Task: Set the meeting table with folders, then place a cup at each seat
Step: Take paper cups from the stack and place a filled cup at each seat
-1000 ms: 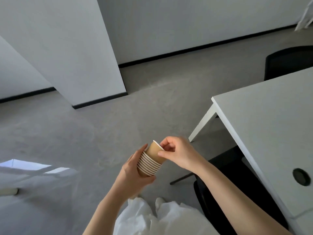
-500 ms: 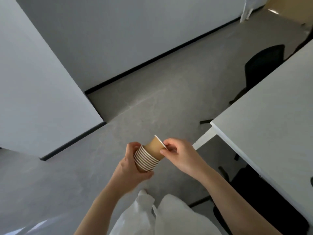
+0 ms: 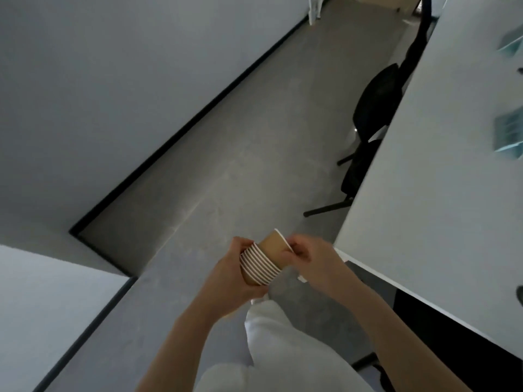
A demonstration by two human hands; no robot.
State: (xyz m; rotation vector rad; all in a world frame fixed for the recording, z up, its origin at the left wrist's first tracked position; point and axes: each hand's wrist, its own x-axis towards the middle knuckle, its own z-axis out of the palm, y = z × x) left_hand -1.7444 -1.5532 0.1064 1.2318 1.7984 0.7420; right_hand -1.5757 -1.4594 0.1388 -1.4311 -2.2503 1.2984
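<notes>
Head view: left hand (image 3: 226,278) is gripping the light, crushable cup stack (image 3: 259,265); right hand (image 3: 314,260) is pinching the top cup (image 3: 276,246) by its rim

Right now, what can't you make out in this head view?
- Folders: motion-blurred and cut by the right edge, so their count is unclear.
- Cup stack: base hidden by the left hand.
- Top cup's opening: faces away, behind the right hand.
- Table: far side out of frame.

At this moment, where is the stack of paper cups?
Low centre of the head view: the stack of paper cups is held above the floor between the left hand and right hand, beside the white table corner.
</notes>
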